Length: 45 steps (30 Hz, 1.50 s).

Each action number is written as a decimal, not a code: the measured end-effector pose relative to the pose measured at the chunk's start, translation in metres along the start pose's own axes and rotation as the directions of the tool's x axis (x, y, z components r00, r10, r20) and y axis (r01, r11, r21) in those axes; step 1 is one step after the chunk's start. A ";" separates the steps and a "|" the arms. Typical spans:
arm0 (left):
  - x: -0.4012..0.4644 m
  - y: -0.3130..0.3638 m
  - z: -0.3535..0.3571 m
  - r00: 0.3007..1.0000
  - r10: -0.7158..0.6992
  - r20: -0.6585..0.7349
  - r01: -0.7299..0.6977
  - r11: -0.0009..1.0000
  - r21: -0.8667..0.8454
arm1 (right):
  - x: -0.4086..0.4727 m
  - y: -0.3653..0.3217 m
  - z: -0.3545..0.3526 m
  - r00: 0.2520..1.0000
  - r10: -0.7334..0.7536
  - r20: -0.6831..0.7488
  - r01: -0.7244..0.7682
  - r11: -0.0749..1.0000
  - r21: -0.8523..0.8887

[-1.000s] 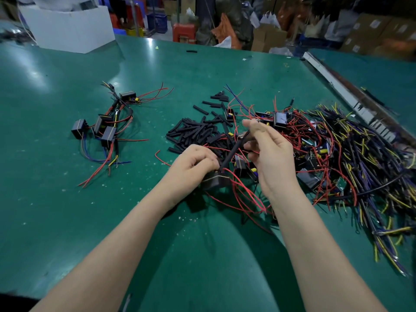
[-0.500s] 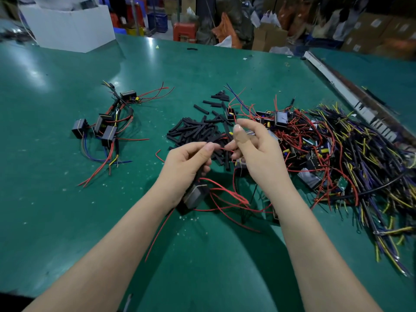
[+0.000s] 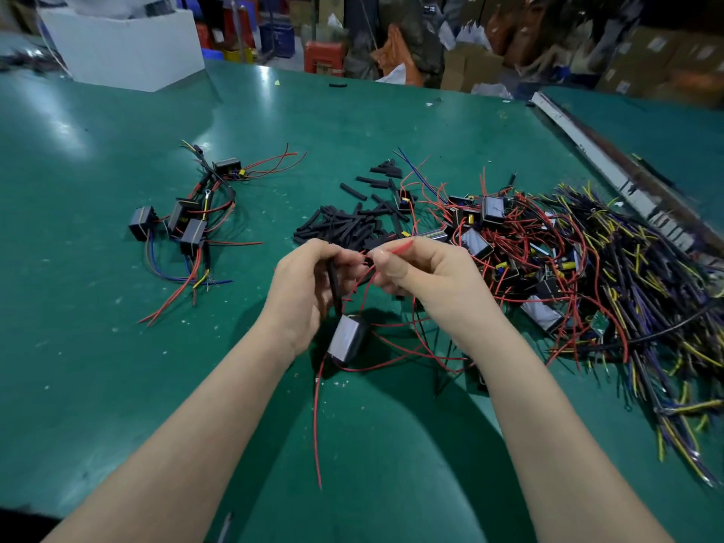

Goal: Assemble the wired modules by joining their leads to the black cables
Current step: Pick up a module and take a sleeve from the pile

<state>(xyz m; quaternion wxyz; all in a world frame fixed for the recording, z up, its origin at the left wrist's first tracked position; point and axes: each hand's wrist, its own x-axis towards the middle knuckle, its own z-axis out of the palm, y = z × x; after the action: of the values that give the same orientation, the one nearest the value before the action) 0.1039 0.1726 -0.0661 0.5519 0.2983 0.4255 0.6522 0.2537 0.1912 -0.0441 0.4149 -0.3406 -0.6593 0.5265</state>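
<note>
My left hand [image 3: 309, 284] grips a black tube [image 3: 334, 284] that runs down to a small black module [image 3: 346, 339] hanging just over the green table [image 3: 117, 346]. Thin red leads [image 3: 317, 425] trail from the module toward me. My right hand [image 3: 423, 276] pinches the end of one red lead [image 3: 395, 248] between thumb and finger, close beside the left hand's fingertips. A heap of short black tubes [image 3: 348, 225] lies just beyond both hands.
A tangle of modules with red leads [image 3: 509, 244] and a mass of black, yellow and purple cables [image 3: 634, 276] fill the right side. Several modules with wires [image 3: 184, 225] lie at the left. A white box [image 3: 121, 49] stands far left; a metal rail [image 3: 611, 166] runs along the right.
The module has swung lower under my left hand and a red lead now dangles toward me. My right hand has taken a red lead end and drawn close to the left.
</note>
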 end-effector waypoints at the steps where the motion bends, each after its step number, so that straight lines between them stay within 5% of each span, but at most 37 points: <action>1: -0.002 0.000 0.002 0.998 -0.043 0.043 0.044 0.999 -0.027 | 0.001 0.003 0.004 0.999 0.012 -0.042 -0.011 1.000 0.026; 6: -0.004 -0.008 0.006 0.996 -0.025 0.091 0.006 0.981 0.196 | 0.003 0.013 0.018 0.977 0.140 -0.160 -0.130 0.989 0.069; 12: -0.002 -0.013 0.002 0.990 -0.029 0.138 -0.013 0.957 0.291 | 0.009 0.007 0.012 0.970 0.216 -0.113 -0.197 0.967 0.160; 15: -0.002 -0.012 0.001 0.989 -0.048 0.137 0.004 0.954 0.301 | 0.027 -0.007 -0.004 0.953 0.215 -0.215 -0.171 0.964 0.204; 17: -0.001 -0.012 0.000 0.990 -0.051 0.128 0.014 0.962 0.272 | 0.046 -0.010 -0.014 0.931 0.158 -0.328 -0.135 0.986 0.094; 19: 0.001 -0.013 -0.001 0.992 -0.045 0.115 0.017 0.971 0.237 | 0.066 -0.009 -0.018 0.925 0.010 -0.380 -0.121 0.955 -0.269; 22: 0.001 -0.013 -0.001 0.992 -0.030 0.121 0.003 0.976 0.220 | 0.088 0.001 -0.012 0.999 -0.039 -0.020 0.003 0.508 -0.862; 24: 0.001 -0.014 -0.001 0.992 -0.019 0.123 -0.010 0.972 0.233 | 0.095 0.007 -0.005 0.970 0.119 0.212 0.188 0.184 -0.965; 26: 0.001 -0.014 -0.001 0.992 -0.012 0.122 -0.019 0.968 0.249 | 0.097 0.006 -0.003 0.945 0.172 0.278 0.266 0.089 -0.960; 29: 0.001 -0.014 -0.002 0.991 -0.015 0.131 -0.018 0.968 0.249 | 0.098 0.005 -0.006 0.925 0.197 0.326 0.304 0.133 -0.943; 41: -0.003 -0.012 0.000 0.986 -0.034 0.163 -0.005 0.973 0.232 | 0.086 0.026 -0.014 0.940 0.047 0.337 0.335 0.038 -0.941; 43: -0.002 -0.013 0.000 0.986 -0.031 0.163 -0.009 0.972 0.237 | 0.082 0.023 -0.016 0.957 -0.018 0.290 0.290 0.137 -0.947; 45: -0.001 -0.013 -0.001 0.985 -0.030 0.168 -0.011 0.971 0.239 | 0.075 0.016 -0.018 0.981 -0.175 0.089 0.157 0.424 -0.892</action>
<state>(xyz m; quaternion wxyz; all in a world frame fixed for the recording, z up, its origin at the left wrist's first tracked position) 0.1099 0.1713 -0.0781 0.5492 0.4152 0.4538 0.5658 0.2381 0.2685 -0.0435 0.2281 -0.4461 -0.8638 0.0528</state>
